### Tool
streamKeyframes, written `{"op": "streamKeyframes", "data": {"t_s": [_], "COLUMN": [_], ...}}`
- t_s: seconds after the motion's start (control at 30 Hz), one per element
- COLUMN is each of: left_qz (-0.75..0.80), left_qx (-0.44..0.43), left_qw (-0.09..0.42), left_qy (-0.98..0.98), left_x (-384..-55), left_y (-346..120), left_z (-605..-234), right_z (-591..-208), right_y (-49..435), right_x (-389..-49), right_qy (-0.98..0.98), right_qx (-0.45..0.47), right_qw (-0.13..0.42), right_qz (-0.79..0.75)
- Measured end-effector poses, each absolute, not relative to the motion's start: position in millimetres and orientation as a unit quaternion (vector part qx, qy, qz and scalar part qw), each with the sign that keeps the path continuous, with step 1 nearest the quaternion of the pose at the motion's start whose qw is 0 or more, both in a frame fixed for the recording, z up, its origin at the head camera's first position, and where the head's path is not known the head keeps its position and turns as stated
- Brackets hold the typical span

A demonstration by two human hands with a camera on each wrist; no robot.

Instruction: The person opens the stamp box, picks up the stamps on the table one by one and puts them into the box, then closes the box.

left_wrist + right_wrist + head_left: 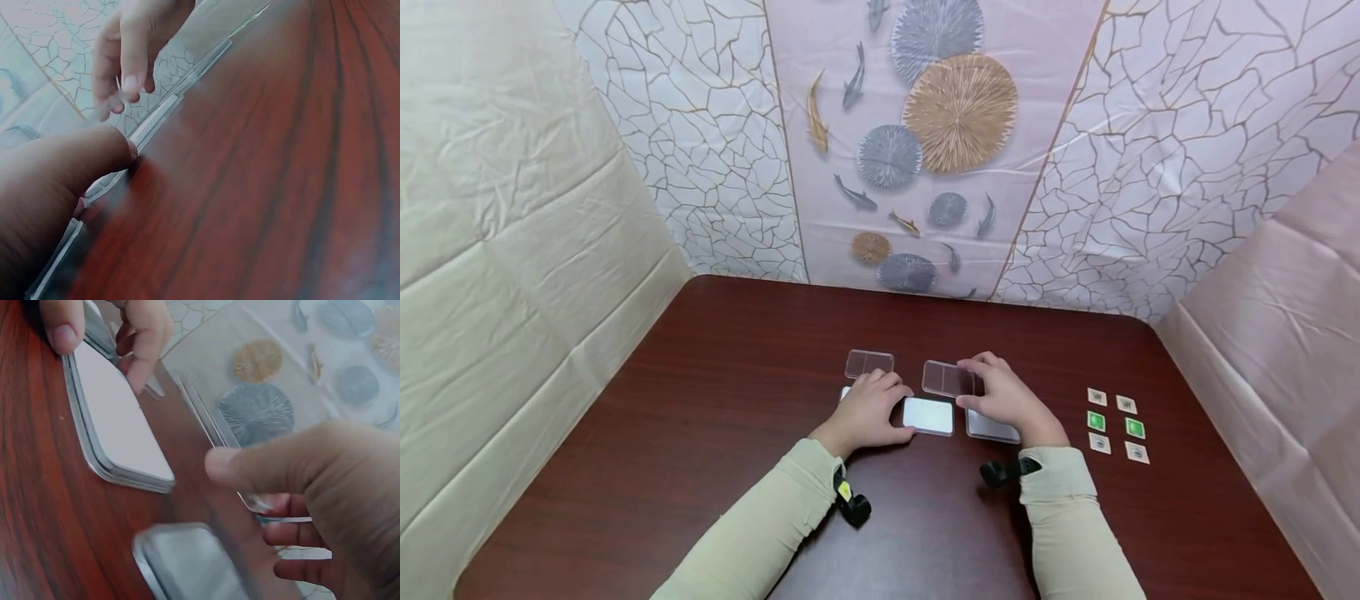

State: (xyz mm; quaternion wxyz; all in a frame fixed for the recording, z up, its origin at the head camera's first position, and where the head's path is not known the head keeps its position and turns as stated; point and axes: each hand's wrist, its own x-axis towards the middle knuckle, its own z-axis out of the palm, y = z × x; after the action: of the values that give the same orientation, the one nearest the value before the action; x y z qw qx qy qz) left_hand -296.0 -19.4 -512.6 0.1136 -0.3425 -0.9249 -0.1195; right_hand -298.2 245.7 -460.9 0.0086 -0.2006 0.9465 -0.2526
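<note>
Midway between the left and right edges of the worktop [760, 333], the left hand [870, 410] grips the left end of a white-topped case [928, 416] between thumb and fingers. Just beyond, toward the far edge, the right hand [1006, 397] pinches a clear panel [942, 378] by its right end; whether it clears the surface is hard to tell. Holding the panel by its rim should avoid smudges, and light pressure should keep the case from sliding.

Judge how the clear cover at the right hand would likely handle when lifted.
The clear cover is probably light, since it looks thin. It seems stiff: its edges run straight in the right wrist view. Its smooth, glossy-looking surface might slip in the right hand.
</note>
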Motion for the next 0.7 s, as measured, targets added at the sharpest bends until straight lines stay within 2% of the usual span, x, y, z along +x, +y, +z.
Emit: {"op": "streamKeyframes", "data": {"t_s": [0.3,0.7], "left_qz": [-0.129,-0.120], "left_qx": [-0.344,-0.336], "left_qw": [0.115,0.100], "left_qy": [-0.923,-0.929], "left_x": [-294,-292], "left_y": [-20,-21], "left_z": [-515,-514], "right_z": [-481,-485], "right_y": [228,216], "right_x": [-317,-327], "right_qy": [0.960,0.969], "right_qx": [-0.162,-0.130], "right_qw": [0.021,0.027], "right_qz": [-0.227,-0.209]}}
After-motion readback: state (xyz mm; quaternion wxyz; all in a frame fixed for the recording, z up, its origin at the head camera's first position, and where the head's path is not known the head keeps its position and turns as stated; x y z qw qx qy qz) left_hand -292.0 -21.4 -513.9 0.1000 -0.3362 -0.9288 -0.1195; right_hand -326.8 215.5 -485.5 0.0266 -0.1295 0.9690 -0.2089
